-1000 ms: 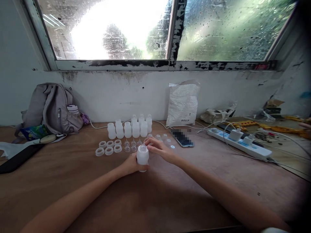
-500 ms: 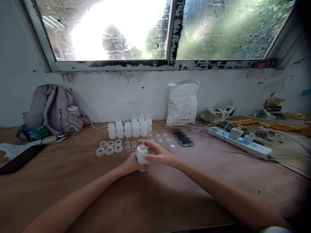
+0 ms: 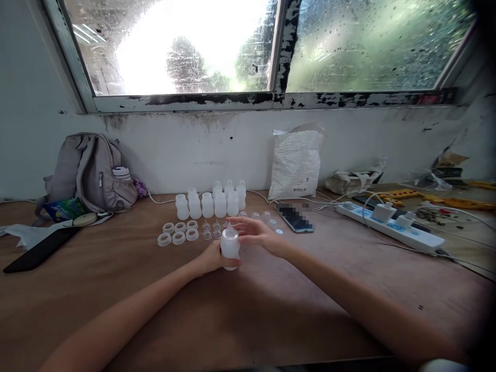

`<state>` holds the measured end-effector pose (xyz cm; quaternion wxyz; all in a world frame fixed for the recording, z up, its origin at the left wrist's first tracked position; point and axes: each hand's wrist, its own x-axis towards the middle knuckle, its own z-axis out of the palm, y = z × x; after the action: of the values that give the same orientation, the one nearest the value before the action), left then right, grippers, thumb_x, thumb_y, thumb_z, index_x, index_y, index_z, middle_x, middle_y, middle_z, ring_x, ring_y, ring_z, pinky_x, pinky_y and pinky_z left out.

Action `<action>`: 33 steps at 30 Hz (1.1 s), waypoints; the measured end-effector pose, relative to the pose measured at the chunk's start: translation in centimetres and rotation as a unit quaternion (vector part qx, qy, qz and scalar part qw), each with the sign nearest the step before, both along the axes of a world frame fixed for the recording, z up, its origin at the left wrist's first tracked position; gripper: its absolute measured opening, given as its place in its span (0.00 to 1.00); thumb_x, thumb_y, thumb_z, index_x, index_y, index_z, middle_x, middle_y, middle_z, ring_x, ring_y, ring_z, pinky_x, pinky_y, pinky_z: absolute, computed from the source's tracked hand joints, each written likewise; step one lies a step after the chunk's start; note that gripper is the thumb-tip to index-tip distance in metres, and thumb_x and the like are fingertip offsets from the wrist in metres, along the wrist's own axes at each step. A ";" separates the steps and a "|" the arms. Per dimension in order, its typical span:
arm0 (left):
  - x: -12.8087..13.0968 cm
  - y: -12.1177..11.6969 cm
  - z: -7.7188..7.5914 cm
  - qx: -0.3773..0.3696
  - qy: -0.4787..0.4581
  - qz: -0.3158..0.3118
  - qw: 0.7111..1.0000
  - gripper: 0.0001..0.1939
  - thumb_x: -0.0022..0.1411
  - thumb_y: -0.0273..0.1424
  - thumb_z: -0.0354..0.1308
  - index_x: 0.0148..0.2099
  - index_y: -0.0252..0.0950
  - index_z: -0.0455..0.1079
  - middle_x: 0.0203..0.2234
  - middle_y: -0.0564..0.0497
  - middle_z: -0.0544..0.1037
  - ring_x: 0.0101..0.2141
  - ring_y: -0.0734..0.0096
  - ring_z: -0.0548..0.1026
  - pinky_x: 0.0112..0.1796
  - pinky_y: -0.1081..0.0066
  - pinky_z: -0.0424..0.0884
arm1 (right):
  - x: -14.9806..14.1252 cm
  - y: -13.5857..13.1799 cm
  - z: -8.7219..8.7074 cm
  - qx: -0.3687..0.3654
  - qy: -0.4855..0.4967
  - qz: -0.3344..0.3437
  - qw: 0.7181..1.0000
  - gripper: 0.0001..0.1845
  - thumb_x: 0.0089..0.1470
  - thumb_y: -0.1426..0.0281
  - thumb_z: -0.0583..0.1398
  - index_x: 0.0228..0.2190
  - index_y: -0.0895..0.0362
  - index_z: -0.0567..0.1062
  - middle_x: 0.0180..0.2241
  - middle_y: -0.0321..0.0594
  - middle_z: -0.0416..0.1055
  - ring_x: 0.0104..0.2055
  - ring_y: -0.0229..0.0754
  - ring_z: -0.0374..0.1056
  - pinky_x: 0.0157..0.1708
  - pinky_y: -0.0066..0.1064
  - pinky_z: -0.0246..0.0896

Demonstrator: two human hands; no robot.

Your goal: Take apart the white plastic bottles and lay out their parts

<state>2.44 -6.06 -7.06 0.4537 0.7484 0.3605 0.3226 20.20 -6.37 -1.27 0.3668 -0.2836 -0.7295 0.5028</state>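
Note:
A frosted white baby bottle [image 3: 230,250] stands upright, low over the table in front of me. My left hand [image 3: 209,259] is wrapped round its side, thumb across the lower front. At the bottle's top, the fingers of my right hand [image 3: 260,235] close around the clear nipple [image 3: 229,223], which they partly hide. Just behind lie several loose clear nipples [image 3: 206,234], and to their left several white collar rings [image 3: 179,238] in two rows. Several frosted bottles [image 3: 207,206] line up farther back, some at the rear topped with nipples. Clear caps [image 3: 266,216] sit partly hidden behind my right hand.
A phone [image 3: 296,219] lies right of the caps. Farther right is a power strip [image 3: 391,227] with cables and chargers. A white plastic package [image 3: 296,163] leans on the wall. At left are a grey backpack [image 3: 87,173] and a black flat case [image 3: 41,250].
My right thumb has moved up from the bottle's side toward its top. The left hand keeps hold of the bottle. The whole view has shifted slightly.

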 end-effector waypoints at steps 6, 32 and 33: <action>0.2 0.1 -0.2 0.017 -0.034 -0.023 0.999 0.26 0.42 0.30 0.63 0.46 0.32 0.63 0.40 0.47 0.70 0.40 0.64 0.67 0.41 0.67 0.63 | -0.4 -0.6 -0.2 0.112 -0.051 -0.034 0.992 0.27 0.44 0.64 0.61 0.47 0.52 0.62 0.42 0.41 0.64 0.46 0.41 0.60 0.43 0.35 0.57; 0.8 -3.3 0.3 -0.163 -0.104 -0.119 0.974 0.06 0.45 0.28 0.57 0.28 0.33 0.64 0.22 0.52 0.70 0.25 0.70 0.69 0.28 0.70 0.66 | -1.3 -1.5 -1.0 -0.058 0.014 0.065 0.996 0.23 0.39 0.64 0.63 0.40 0.56 0.69 0.42 0.41 0.66 0.42 0.43 0.63 0.38 0.31 0.58; 0.9 -3.7 0.4 -0.198 -0.124 -0.141 0.962 0.07 0.45 0.28 0.57 0.30 0.34 0.63 0.23 0.52 0.70 0.25 0.70 0.70 0.28 0.70 0.67 | -1.4 -1.5 -1.1 -0.082 0.027 0.092 0.992 0.21 0.40 0.64 0.63 0.39 0.57 0.71 0.43 0.42 0.66 0.44 0.44 0.62 0.39 0.31 0.58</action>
<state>3.38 -9.74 -6.70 0.6745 0.6412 0.2490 0.2680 18.78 -7.91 -2.33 0.3141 -0.2303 -0.6988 0.6001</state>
